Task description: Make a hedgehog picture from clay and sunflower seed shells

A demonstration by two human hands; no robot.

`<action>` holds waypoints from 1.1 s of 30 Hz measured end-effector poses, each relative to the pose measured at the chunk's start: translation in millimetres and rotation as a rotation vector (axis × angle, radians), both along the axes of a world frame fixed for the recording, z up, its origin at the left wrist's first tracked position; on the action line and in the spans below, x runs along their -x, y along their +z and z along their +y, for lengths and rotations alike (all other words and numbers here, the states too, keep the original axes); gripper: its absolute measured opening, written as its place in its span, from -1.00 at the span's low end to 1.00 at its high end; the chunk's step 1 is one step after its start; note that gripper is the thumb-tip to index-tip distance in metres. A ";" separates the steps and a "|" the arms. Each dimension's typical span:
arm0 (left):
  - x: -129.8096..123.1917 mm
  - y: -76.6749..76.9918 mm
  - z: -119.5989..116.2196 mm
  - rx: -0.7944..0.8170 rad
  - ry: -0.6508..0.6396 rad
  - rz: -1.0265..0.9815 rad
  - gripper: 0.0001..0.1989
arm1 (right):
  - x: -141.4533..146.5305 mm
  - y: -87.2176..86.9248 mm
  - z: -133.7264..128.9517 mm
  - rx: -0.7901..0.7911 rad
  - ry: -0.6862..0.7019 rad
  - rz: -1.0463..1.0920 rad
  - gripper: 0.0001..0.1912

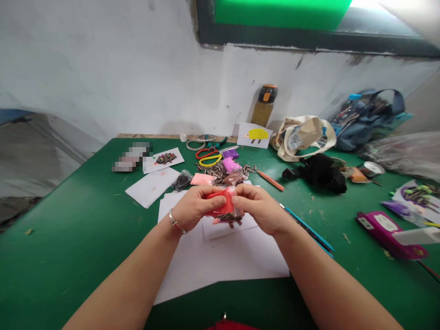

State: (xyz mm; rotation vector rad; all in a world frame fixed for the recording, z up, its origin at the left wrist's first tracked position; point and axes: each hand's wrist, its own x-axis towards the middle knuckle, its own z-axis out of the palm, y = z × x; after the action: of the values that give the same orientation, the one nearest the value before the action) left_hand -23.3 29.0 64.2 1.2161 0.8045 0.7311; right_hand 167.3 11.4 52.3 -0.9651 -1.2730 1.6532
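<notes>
Both hands pinch a small clear packet of red clay (220, 205) above the papers. My left hand (197, 205) grips its left part, thumb on top. At the packet's right end, the thumb and fingers of my right hand (255, 205) are closed on the plastic. Just below lies a card (220, 231) bearing sunflower seeds (228, 217), partly hidden by the packet and hands. It rests on white paper sheets (220, 261). Beyond the hands are a pink clay packet (202, 179), a black one (182, 180), a brown one (235, 178) and a pile of seeds (213, 173).
Scissors with yellow handles (210, 159) and an orange-handled tool (270, 180) lie behind the hands. A hedgehog drawing (255, 135) leans near a bottle (264, 107). To the right are a blue pen-like tool (309, 229), a magenta device (387, 233) and a cloth bag (288, 142).
</notes>
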 end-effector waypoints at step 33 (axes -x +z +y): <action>-3.2 -10.3 -3.0 -0.191 0.025 0.218 -0.66 | 3.7 -6.2 -2.5 -0.025 -0.012 -0.032 -0.73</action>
State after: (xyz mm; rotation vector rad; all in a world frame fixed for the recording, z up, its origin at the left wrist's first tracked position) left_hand -20.0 25.9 53.9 1.4784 0.9464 0.7159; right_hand 163.6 8.9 46.1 -0.9851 -1.3043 1.6149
